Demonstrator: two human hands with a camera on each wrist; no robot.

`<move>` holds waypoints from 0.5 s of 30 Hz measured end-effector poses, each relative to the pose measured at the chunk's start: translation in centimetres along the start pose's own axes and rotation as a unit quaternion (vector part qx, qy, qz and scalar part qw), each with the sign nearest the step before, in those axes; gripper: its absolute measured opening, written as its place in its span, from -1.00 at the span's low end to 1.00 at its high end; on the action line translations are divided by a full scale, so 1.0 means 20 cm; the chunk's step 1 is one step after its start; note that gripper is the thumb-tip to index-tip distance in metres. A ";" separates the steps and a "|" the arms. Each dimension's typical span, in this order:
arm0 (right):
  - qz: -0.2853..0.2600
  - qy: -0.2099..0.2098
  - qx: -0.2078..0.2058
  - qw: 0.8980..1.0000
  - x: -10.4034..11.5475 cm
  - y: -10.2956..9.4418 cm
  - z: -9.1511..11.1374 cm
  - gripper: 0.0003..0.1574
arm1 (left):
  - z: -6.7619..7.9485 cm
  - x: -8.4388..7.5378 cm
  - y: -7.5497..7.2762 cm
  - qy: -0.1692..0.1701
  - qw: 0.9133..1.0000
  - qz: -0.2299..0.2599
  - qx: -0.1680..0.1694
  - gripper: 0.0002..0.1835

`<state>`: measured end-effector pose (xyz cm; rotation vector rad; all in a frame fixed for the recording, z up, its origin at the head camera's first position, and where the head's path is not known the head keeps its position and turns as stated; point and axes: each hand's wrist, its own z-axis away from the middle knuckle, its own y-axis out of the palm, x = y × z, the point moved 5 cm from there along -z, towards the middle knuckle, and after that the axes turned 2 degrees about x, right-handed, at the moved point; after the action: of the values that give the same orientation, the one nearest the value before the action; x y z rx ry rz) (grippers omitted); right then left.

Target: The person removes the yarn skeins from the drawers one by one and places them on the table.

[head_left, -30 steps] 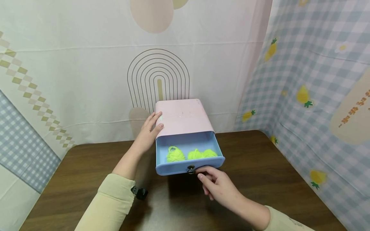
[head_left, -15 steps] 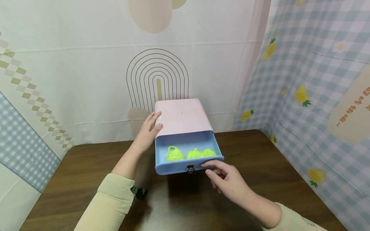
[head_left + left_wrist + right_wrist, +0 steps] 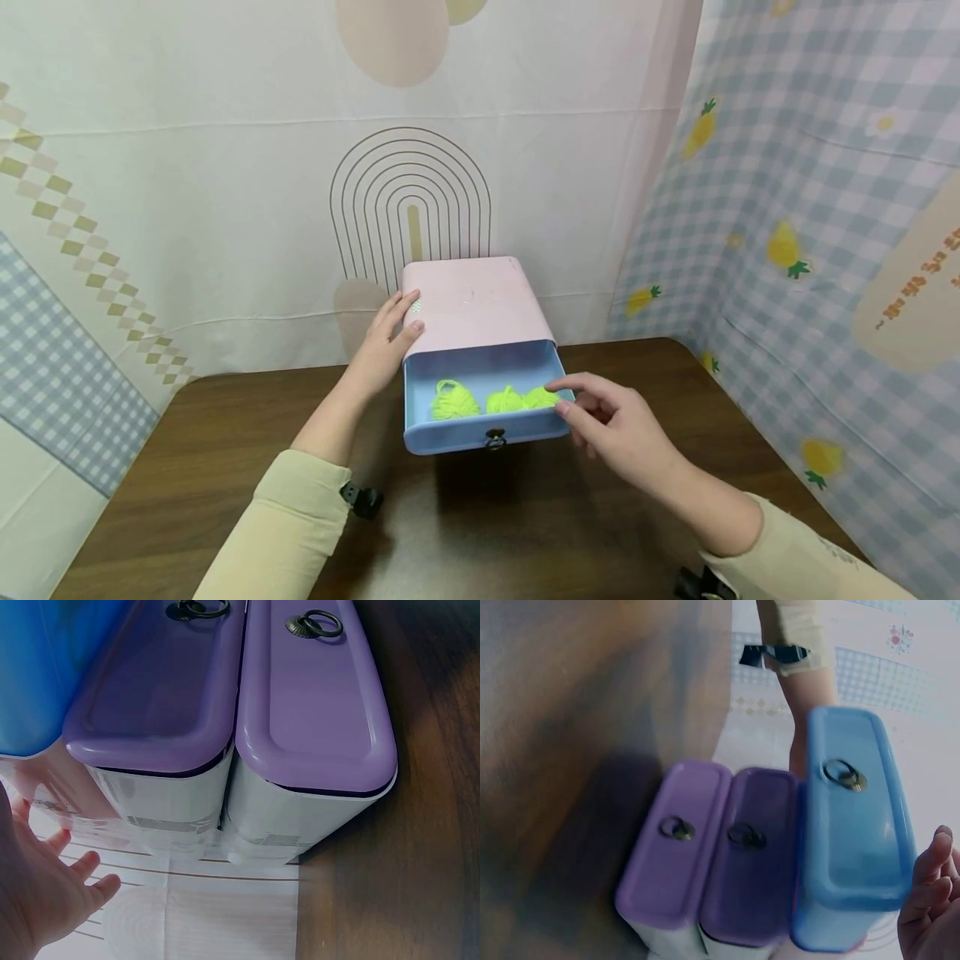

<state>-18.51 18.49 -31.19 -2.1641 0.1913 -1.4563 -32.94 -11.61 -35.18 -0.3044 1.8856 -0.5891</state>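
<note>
A small drawer cabinet with a pink top (image 3: 468,300) has its upper blue drawer (image 3: 450,435) pulled out. Three neon yellow-green yarn balls (image 3: 454,402) lie inside, near the front panel, which carries a dark ring pull (image 3: 495,439). My left hand (image 3: 378,354) rests against the cabinet's upper left side, thumb and fingertips on the pink top. My right hand (image 3: 611,421) is at the drawer's right front corner, index fingertip over the rightmost yarn ball (image 3: 538,398) and thumb near the front rim. Nothing is held; whether that fingertip touches the yarn cannot be told.
Beneath the blue drawer, the left wrist view shows two closed purple drawers (image 3: 322,705) with ring pulls. The cabinet stands on a dark wooden table (image 3: 285,517). A patterned cloth (image 3: 225,208) hangs right behind it, and a checked cloth (image 3: 780,150) hangs at the right.
My right hand has left the ring pull, moving right and up to the drawer's right corner. My left hand and the drawer have stayed in place.
</note>
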 end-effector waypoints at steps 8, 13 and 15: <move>0.065 0.007 0.034 0.997 0.03 -0.09 -0.09 -0.69 | 0.00 -0.01 0.00 0.000 1.000 0.001 -0.001 -0.34; 0.129 0.016 0.085 0.988 0.02 -0.12 -0.16 -0.62 | 0.01 -0.01 0.00 -0.002 1.000 0.003 -0.003 -0.34; 0.147 0.029 0.116 0.982 0.01 -0.12 -0.19 -0.57 | 0.01 -0.01 0.00 -0.003 1.000 0.004 -0.003 -0.34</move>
<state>-22.23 19.16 -28.75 -1.8217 0.3301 -1.3020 -32.77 -11.59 -35.12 -0.3019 1.8828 -0.5758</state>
